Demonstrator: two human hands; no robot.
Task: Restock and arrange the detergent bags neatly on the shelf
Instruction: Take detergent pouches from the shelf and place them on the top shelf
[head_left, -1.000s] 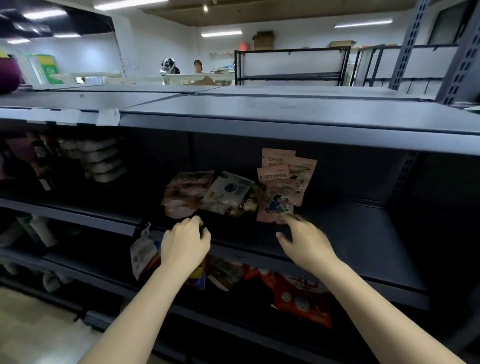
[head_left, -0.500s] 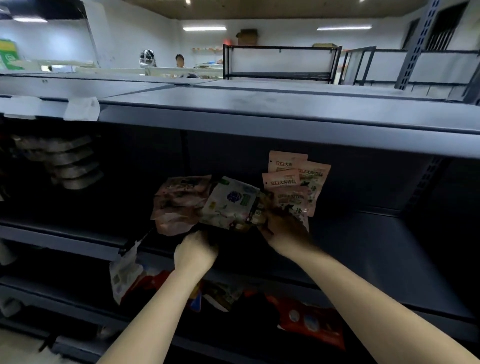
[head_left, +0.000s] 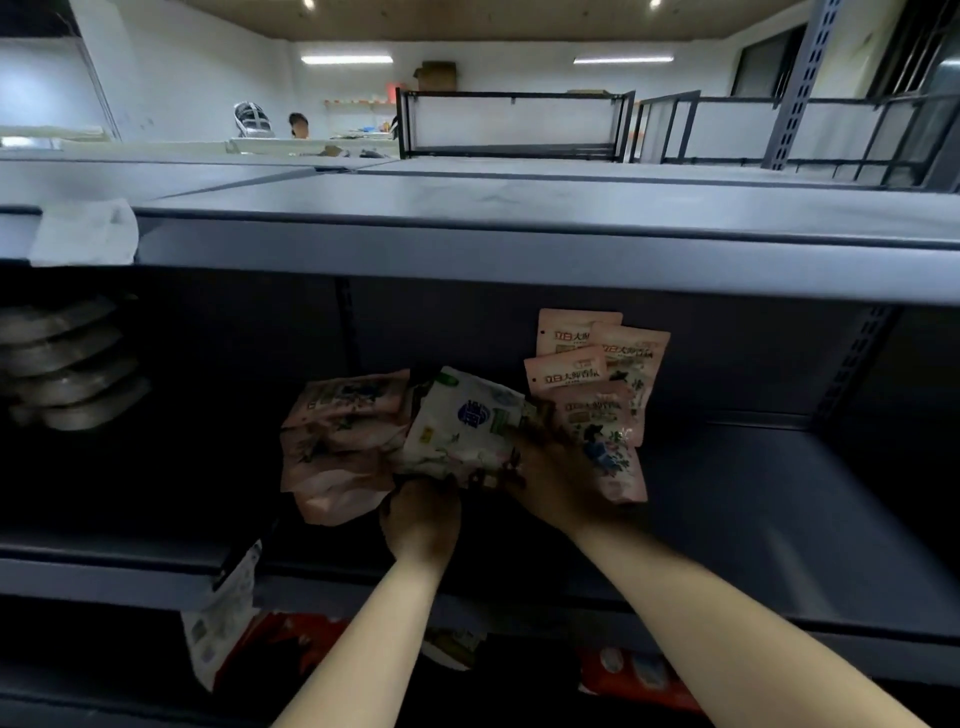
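Note:
Several detergent bags stand on the dark middle shelf (head_left: 753, 499). A white bag with a blue logo (head_left: 462, 423) leans in the centre, between slumped pink bags (head_left: 337, 441) on its left and upright pink bags (head_left: 597, 364) on its right. My left hand (head_left: 421, 514) is under the white bag's lower edge, fingers curled round it. My right hand (head_left: 550, 478) reaches in at the white bag's right side, in front of the nearest pink bag (head_left: 618, 457); shadow and blur hide its fingers, so its grip is unclear.
Stacked grey packs (head_left: 67, 364) lie at the far left of the same shelf. Red and white bags (head_left: 249, 639) fill the shelf below. A bare grey top shelf (head_left: 519, 208) overhangs. The shelf to the right of the bags is bare.
Both hands went from the shelf's front edge deeper in, up to the bags. My left hand now holds the white bag's bottom. The view moved closer.

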